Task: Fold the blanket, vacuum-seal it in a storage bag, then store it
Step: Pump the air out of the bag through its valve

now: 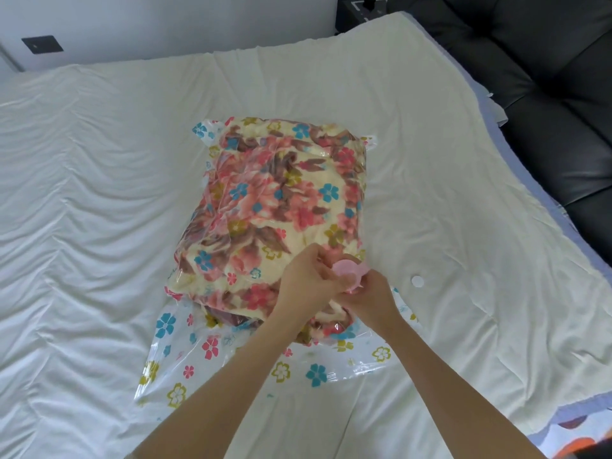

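Blanket (281,200) folded inside the clear flowered bag (185,352), centre of frame on the white sheet (82,193) | pink valve (350,269) at the bag's near end | my left hand (308,281) pinches its left edge, my right hand (372,298) grips it from below | 1 white cap (418,280) on the sheet, right of the bag | black couch (546,94) upper right
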The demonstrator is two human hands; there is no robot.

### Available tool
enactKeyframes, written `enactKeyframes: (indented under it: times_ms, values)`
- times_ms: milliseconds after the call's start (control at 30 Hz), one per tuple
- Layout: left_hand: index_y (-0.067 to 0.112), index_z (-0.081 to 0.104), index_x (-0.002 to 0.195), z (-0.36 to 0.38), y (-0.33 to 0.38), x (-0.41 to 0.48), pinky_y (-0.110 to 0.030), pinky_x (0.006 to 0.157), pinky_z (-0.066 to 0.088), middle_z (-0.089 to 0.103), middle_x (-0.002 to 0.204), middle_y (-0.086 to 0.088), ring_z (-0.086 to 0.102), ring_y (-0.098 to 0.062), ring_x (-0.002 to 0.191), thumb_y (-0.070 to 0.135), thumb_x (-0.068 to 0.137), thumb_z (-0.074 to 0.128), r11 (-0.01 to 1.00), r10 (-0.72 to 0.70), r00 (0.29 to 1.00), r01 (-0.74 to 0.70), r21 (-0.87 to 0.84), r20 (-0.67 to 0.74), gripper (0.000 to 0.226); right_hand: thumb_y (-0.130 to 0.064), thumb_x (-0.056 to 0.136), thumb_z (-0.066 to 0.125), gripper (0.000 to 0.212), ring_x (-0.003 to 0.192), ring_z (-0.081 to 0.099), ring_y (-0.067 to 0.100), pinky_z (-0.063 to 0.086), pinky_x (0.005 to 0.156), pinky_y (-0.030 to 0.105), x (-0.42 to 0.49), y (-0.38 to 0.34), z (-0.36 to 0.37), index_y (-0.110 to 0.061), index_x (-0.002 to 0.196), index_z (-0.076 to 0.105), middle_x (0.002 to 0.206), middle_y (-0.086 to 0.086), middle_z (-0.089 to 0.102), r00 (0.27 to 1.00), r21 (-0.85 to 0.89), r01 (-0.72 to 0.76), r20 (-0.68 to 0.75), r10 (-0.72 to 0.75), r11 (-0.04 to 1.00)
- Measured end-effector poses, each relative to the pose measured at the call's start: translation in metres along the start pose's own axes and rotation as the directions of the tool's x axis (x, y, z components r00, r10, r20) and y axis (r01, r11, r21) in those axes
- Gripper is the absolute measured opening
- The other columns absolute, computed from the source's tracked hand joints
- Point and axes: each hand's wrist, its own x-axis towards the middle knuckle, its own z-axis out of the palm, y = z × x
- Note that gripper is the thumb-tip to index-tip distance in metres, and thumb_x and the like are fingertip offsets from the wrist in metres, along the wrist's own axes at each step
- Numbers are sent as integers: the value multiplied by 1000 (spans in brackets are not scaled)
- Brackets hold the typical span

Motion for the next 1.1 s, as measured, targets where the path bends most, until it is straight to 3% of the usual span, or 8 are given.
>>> enactKeyframes:
  times_ms: [167, 267, 467, 633, 733, 800, 900, 1100]
  values:
    - [20, 57, 118, -15, -19, 29, -21, 85, 42, 61, 118, 7, 56, -14, 110, 30, 97, 48, 985, 127, 971, -98, 145, -203, 25, -13, 72, 77, 32, 68, 60, 4, 45, 57, 11, 10, -6, -9, -18, 101, 63, 76, -9, 64, 999, -97, 29, -32, -32, 995]
    - [19, 30, 146, -25, -86, 55, -36, 113, 20, 21, 156, -4, 19, -25, 143, 37, 101, 31, 568, 108, 992, -9, 823, -64, 49, -8, 71, 78, 35, 67, 57, -10, 42, 55, 5, 9, -4, -7, -18, 100, 60, 72, -16, 57, 997, -105, 53, -55, -59, 993]
    - [24, -3, 151, -15, -158, 71, -44, 119, 5, -19, 156, -3, -16, -26, 144, 48, 98, 27, 284, -93, 990, -73, 956, 104, 65, -9, 73, 77, 41, 73, 59, -4, 45, 59, 10, 13, -7, -10, -20, 110, 60, 81, -12, 60, 1000, -4, 18, -5, -18, 1000]
    - [28, 3, 151, -21, -158, 77, -41, 119, 7, -16, 157, 1, -14, -22, 145, 56, 94, 33, 329, -95, 989, -72, 942, 109, 70, -19, 69, 84, 89, 110, 49, -17, 41, 79, 2, -3, -43, -29, -50, 132, 30, 123, -29, 49, 992, 86, 110, 46, -114, 990]
    - [28, 7, 151, -22, -144, 74, -41, 118, 10, -7, 159, 1, -8, -20, 146, 59, 87, 46, 421, -87, 993, -41, 906, 85, 81, -24, 78, 77, 66, 117, 50, -10, 45, 87, 10, -19, -67, -43, -53, 126, 42, 128, -23, 55, 921, 2, 386, -61, -385, 922]
    - [30, 7, 151, -14, -133, 66, -42, 116, 16, 9, 159, 2, 2, -19, 146, 59, 76, 62, 622, 2, 998, -55, 781, 69, 97, -25, 87, 64, 22, 110, 58, -2, 51, 86, 24, -16, -72, -40, -33, 107, 66, 116, -14, 64, 817, -287, 551, -4, -576, 784]
    - [28, 27, 144, 9, -102, 46, -25, 96, 42, 52, 130, 15, 44, -9, 125, 46, 64, 79, 921, 178, 983, -181, 345, 42, 98, -20, 93, 51, 26, 116, 57, 14, 49, 95, 28, -6, -53, -25, -10, 108, 69, 116, 3, 66, 717, -497, 647, 139, -683, 579]
    - [14, 57, 118, 24, -67, 46, -27, 74, 48, 63, 107, 4, 59, -12, 88, 34, 79, 72, 912, 345, 924, -288, 291, -167, 46, -1, 70, 64, 23, 71, 67, 18, 33, 65, 24, 13, -66, -34, -15, 87, 71, 81, -3, 69, 586, -830, 543, 268, -765, 125]
